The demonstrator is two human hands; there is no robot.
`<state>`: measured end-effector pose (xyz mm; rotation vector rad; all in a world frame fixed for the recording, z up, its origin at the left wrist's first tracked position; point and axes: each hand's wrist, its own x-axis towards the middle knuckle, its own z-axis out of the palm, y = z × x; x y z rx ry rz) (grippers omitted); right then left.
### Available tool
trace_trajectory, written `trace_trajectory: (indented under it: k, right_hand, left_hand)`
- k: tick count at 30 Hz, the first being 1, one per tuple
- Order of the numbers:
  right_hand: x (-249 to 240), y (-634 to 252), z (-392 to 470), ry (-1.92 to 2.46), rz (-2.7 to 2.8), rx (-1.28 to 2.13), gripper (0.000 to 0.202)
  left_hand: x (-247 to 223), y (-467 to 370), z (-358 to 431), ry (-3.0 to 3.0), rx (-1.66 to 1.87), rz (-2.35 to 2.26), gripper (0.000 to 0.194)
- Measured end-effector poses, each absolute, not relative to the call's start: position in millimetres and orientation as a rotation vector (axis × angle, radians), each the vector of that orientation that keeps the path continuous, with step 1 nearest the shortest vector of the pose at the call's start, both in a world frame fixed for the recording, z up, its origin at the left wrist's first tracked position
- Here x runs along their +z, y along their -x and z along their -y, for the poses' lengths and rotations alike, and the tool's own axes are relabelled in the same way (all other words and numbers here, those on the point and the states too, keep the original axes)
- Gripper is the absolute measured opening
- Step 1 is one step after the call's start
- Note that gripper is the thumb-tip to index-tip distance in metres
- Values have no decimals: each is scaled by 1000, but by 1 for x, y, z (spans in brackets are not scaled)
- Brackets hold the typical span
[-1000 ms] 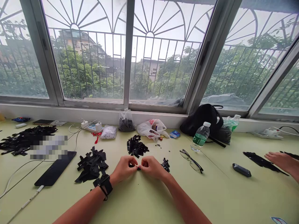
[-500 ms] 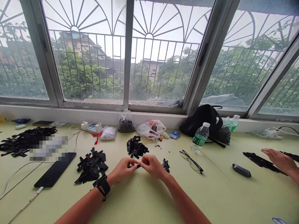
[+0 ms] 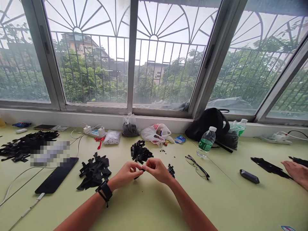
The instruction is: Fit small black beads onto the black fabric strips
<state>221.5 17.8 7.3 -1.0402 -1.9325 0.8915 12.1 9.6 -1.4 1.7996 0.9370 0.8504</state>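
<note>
My left hand (image 3: 127, 175) and my right hand (image 3: 156, 170) meet over the table, fingertips pinched together on a small black strip (image 3: 136, 177). Most of the strip is covered by my fingers; a dark end pokes out below the left fingertips. Just behind my hands lies a pile of black strips (image 3: 141, 151). Another heap of black strips (image 3: 95, 171) is left of my left hand. Right beside my right hand sits a cluster of small dark round pieces (image 3: 171, 170), with a few more scattered farther back.
Glasses (image 3: 197, 167), a water bottle (image 3: 206, 142) and a black oval case (image 3: 249, 176) stand to the right. A co-worker's hand (image 3: 295, 173) is near black strips at far right. A black phone-like slab (image 3: 57, 175) with a cable lies left. Bags line the window sill.
My fingers have shifted slightly around the strip, and more of its dark end shows under my left fingertips. The co-worker's hand has moved right and turned.
</note>
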Motion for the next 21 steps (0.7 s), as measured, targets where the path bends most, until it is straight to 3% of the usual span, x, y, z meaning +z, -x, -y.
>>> trace_trajectory:
  k: [14, 21]
  right_hand:
    - [14, -228, -20, 1124, 1995, 886, 45]
    - [22, -276, -34, 1300, 2119, 809, 21]
  left_hand:
    - [0, -17, -7, -1504, 973, -722, 34]
    - [-5, -17, -11, -1471, 942, -764, 28]
